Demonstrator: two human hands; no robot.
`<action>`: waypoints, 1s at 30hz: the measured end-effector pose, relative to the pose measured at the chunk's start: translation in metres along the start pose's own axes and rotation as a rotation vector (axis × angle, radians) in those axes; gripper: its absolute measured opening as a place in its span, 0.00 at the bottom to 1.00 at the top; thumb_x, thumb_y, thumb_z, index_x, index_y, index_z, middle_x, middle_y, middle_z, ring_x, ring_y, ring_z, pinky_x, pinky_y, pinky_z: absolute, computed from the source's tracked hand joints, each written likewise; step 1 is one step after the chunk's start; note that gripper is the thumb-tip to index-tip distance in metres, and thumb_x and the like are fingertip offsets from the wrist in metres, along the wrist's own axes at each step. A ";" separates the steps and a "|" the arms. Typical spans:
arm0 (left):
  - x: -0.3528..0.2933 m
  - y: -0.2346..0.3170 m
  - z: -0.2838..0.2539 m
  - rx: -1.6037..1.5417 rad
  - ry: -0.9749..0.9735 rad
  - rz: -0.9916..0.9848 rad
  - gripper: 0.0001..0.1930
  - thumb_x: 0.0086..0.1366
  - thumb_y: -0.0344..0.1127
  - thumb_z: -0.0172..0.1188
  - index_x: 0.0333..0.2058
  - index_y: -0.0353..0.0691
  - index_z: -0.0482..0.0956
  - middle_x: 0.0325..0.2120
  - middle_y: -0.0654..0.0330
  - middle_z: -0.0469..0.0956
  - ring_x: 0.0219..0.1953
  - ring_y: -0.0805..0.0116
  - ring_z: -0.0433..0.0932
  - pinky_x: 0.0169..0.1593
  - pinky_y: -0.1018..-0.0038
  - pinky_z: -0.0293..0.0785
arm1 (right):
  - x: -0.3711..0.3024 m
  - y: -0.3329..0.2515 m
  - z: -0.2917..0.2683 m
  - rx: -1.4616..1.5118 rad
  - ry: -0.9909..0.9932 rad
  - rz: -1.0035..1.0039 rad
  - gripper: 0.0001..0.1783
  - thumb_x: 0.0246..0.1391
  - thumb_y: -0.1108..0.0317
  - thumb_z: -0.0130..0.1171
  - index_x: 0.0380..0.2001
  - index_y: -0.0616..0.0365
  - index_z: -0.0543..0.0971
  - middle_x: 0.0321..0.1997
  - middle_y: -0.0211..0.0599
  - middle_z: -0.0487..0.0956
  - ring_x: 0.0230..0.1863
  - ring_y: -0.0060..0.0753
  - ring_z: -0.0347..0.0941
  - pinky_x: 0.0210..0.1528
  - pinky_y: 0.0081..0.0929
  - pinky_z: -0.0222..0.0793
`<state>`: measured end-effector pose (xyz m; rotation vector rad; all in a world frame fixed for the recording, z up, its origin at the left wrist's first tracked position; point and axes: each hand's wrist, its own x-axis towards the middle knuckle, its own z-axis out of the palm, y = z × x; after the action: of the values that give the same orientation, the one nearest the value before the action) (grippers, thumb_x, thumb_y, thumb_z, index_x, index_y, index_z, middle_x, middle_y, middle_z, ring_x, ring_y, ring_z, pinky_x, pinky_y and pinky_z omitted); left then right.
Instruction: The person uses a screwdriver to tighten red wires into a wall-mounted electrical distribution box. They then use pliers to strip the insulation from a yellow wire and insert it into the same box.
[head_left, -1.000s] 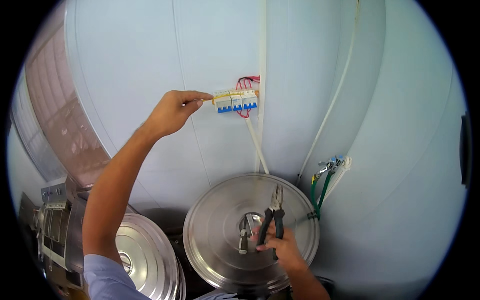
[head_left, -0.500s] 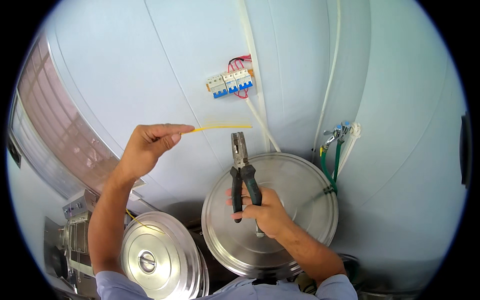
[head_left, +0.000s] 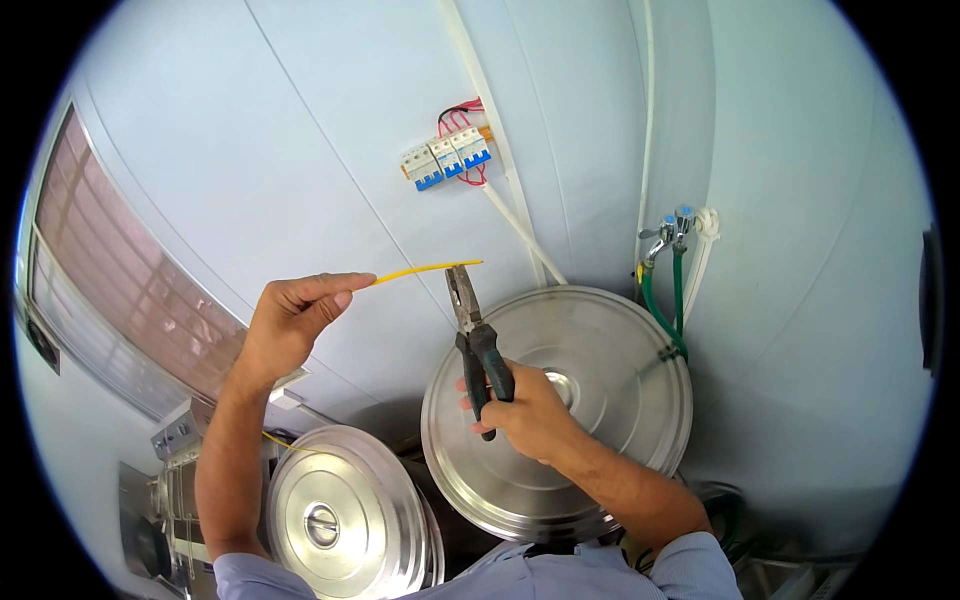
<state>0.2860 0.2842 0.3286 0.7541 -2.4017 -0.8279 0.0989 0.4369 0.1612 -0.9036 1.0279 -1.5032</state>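
One wire [head_left: 415, 270], between fingers [head_left: 335, 286], perhaps touching pliers [head_left: 471, 322]

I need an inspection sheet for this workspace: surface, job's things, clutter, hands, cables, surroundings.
Surface: big lid, steel, round
Job's things: yellow wire; pliers, jaws at the wire near its free end, bite unclear
Clutter: small lid left of the big one
Hands: left hand pinches the wire; right hand grips the pliers
Cables: red wires at breakers
Surroundings: pale wall; taps with green hoses
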 end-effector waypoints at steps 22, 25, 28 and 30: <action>-0.002 -0.007 0.004 -0.025 -0.016 0.008 0.11 0.69 0.30 0.60 0.47 0.36 0.84 0.42 0.58 0.85 0.45 0.75 0.77 0.53 0.77 0.70 | -0.003 -0.006 0.005 0.017 0.006 0.030 0.17 0.48 0.73 0.56 0.42 0.69 0.74 0.35 0.37 0.77 0.21 0.25 0.72 0.22 0.26 0.69; -0.004 -0.010 0.003 -0.017 -0.017 0.027 0.11 0.69 0.29 0.59 0.48 0.36 0.84 0.41 0.60 0.84 0.41 0.76 0.76 0.49 0.78 0.71 | -0.005 -0.009 0.005 0.006 -0.009 0.061 0.14 0.47 0.73 0.57 0.39 0.68 0.74 0.32 0.37 0.77 0.23 0.27 0.72 0.25 0.26 0.69; -0.005 -0.008 0.004 -0.033 -0.044 0.000 0.11 0.71 0.29 0.56 0.47 0.36 0.84 0.32 0.64 0.82 0.32 0.80 0.73 0.38 0.81 0.70 | -0.002 -0.006 0.007 -0.045 0.014 0.015 0.14 0.45 0.75 0.56 0.38 0.67 0.75 0.33 0.38 0.77 0.29 0.29 0.76 0.30 0.27 0.71; -0.005 0.009 0.007 -0.103 -0.110 -0.143 0.10 0.71 0.32 0.56 0.45 0.34 0.83 0.25 0.65 0.77 0.29 0.81 0.70 0.34 0.80 0.66 | -0.002 -0.005 0.008 -0.082 0.039 -0.003 0.14 0.44 0.76 0.56 0.38 0.67 0.75 0.33 0.38 0.77 0.31 0.29 0.77 0.33 0.28 0.71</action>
<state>0.2821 0.2962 0.3282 0.8684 -2.4007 -1.0673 0.1048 0.4378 0.1681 -0.9369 1.1235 -1.4951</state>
